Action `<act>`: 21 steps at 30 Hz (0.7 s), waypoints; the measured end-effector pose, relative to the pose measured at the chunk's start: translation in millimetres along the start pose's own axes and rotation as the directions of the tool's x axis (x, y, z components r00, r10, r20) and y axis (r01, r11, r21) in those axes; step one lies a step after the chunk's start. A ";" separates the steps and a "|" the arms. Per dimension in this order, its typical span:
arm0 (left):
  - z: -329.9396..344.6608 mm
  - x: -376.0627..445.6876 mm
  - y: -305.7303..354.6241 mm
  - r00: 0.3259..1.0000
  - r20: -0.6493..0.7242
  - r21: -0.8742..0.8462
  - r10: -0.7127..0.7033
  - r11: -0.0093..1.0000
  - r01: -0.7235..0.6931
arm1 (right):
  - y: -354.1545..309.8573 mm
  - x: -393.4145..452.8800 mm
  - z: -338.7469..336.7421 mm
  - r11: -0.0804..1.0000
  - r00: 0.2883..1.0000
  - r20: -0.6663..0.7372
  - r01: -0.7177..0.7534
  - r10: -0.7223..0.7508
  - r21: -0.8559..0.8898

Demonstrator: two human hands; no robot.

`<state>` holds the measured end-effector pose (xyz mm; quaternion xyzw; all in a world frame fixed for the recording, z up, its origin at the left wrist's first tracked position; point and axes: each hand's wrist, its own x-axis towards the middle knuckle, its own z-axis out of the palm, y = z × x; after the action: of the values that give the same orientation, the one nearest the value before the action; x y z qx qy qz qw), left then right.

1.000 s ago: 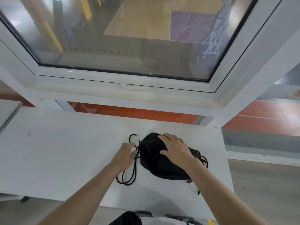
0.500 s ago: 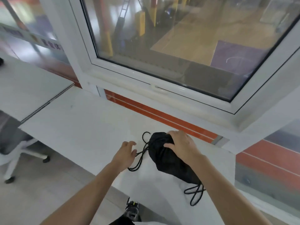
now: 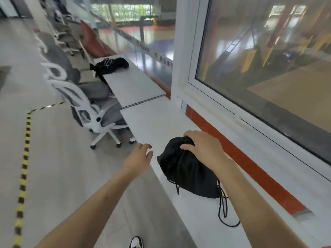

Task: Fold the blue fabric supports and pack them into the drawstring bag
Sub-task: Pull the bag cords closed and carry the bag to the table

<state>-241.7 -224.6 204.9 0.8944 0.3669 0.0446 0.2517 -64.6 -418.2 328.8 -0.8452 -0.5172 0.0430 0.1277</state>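
Head view: black drawstring bag lies on the white table that runs along the window wall, near the table's front edge, bulging, mouth end gathered toward the far side. Right hand is on top of the bag at that gathered end, palm down, fingers curled over and gripping the bunched fabric. Left hand is in the air just left of the bag, over the table's front edge, not touching anything, fingers spread loosely and holding nothing. Bag's black cord trails off the near end, looping on the table close to the right forearm; a shorter cord bit hangs under the bag's near-left side. Blue fabric supports not visible, can't tell from here whether they're inside. Window with white frame sits to the right, orange-red strip below it along the wall. Further back, a second grey table carries a dark bundle; can't tell what it is. White-and-grey office chair stands at the left of the tables, more chairs blurred behind. Yellow-black tape line on the floor far left. Tip of a shoe shows at the bottom edge.
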 end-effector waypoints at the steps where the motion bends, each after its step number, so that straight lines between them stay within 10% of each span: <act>1: -14.4 -10.5 -14.7 1.000 -0.024 -0.008 -0.015 1.000 0.015 | -20.7 11.3 2.9 0.999 0.999 0.025 0.040 -0.041 0.030; 21: -242.1 -306.6 -489.9 0.638 -0.340 -0.086 -0.690 0.699 0.710 | -624.9 132.6 183.9 0.721 0.625 0.382 0.663 -0.681 0.201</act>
<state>-839.1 -35.8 210.9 0.6663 0.7237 0.0903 0.1555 -580.6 1.0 322.1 -0.5567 -0.8085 0.1877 0.0344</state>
